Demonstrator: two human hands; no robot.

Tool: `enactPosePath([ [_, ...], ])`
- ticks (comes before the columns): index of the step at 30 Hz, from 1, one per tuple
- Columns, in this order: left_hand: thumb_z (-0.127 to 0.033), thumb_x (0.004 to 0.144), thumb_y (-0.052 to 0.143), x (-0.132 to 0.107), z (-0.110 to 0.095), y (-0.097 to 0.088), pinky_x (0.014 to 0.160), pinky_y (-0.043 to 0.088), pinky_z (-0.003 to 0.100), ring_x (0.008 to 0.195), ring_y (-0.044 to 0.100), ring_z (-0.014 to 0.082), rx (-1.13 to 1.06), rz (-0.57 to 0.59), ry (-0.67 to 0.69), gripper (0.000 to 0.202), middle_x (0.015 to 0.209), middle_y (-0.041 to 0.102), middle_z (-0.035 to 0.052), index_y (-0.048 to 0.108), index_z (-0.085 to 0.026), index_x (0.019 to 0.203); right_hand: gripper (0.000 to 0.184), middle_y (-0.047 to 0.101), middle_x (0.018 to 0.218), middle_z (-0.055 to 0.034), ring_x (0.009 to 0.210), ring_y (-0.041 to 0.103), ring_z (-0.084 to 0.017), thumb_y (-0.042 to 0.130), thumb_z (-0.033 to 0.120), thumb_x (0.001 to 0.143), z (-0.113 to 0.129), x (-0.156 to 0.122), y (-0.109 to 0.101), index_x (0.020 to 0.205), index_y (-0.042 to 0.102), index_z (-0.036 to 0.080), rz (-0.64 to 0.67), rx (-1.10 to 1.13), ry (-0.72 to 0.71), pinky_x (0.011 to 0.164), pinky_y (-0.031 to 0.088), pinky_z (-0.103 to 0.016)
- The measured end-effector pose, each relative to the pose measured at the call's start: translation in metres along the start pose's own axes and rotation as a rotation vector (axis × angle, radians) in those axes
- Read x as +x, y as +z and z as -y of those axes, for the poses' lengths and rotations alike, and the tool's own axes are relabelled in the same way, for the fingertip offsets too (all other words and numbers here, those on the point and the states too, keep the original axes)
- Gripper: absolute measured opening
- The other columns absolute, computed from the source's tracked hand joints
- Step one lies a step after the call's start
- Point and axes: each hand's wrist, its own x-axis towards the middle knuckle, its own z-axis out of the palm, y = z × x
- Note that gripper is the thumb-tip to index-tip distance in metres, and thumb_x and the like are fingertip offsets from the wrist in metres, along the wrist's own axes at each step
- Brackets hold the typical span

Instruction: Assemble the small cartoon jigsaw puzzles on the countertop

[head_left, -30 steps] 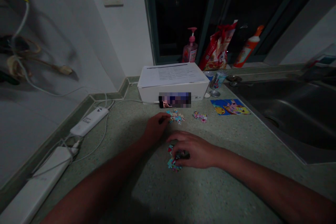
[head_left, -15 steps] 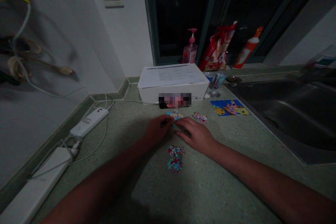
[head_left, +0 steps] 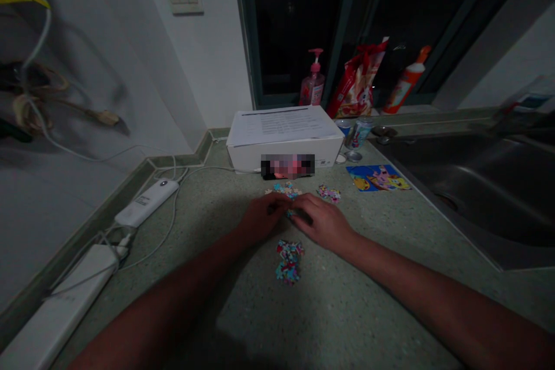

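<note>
Left of frame: a white power strip (head_left: 56,312) lies along the wall edge of the speckled green counter (head_left: 355,306), with a white oblong adapter (head_left: 146,203) above it and a thin white cable running nearby. Centre: the left hand (head_left: 264,218) and right hand (head_left: 323,222) are brought together just in front of a white box (head_left: 281,150), their fingers meeting over a cluster of jigsaw pieces (head_left: 282,189). Each grip is curled and nearly closed, directed down toward the counter; whether a piece is held cannot be told, as the fingers hide it. The wrists are kept low and the forearms angled inward, a posture judged well suited to fine fingertip work on small pieces. A heap of multicoloured jigsaw pieces (head_left: 289,263) lies loose on the counter below the hands, apart from them, and a smaller group of pieces (head_left: 328,193) lies just beyond the right hand. Right of frame: a printed picture card (head_left: 377,177) lies near the edge of a stainless steel sink (head_left: 468,196).
</note>
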Motion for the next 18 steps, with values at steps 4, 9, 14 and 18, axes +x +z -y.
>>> enactPosePath([
  [4,-0.022,0.092,0.066,-0.0003,0.0012,0.0005,0.091,0.061,0.035,0.095,0.078,0.0211,-0.003,0.002,0.003,0.020,0.103,0.082,0.0036,0.076,-0.022,0.109,0.011,0.073,0.110,-0.0098,0.102,0.073,-0.027,0.066,0.022,0.097,0.0007,0.0000,-0.0003,0.107,0.065,0.022,0.004,-0.019,0.006,0.085,0.062,-0.042],
  [9,-0.021,0.092,0.066,0.0006,0.0011,0.0010,0.090,0.061,0.035,0.093,0.078,0.0208,-0.005,-0.012,-0.001,0.020,0.101,0.082,0.0039,0.075,-0.021,0.109,0.010,0.073,0.111,-0.0105,0.102,0.073,-0.027,0.063,0.023,0.098,-0.0014,-0.0004,-0.0005,0.108,0.064,0.022,-0.020,0.000,0.019,0.085,0.061,-0.042],
  [14,-0.015,0.089,0.066,0.0002,-0.0019,-0.0001,0.087,0.060,0.033,0.091,0.077,0.0197,-0.006,-0.004,0.002,0.025,0.100,0.082,0.0037,0.074,-0.020,0.111,0.008,0.073,0.109,-0.0106,0.099,0.073,-0.027,0.063,0.026,0.098,-0.0024,-0.0002,-0.0008,0.105,0.064,0.023,-0.030,0.007,0.038,0.084,0.061,-0.044],
  [18,-0.015,0.088,0.067,0.0002,0.0004,0.0002,0.086,0.060,0.034,0.089,0.077,0.0197,-0.018,0.007,-0.008,0.025,0.098,0.081,0.0037,0.074,-0.020,0.111,0.018,0.072,0.117,-0.0117,0.106,0.072,-0.028,0.063,0.026,0.098,-0.0025,-0.0004,-0.0005,0.115,0.064,0.023,-0.036,-0.003,0.027,0.087,0.062,-0.045],
])
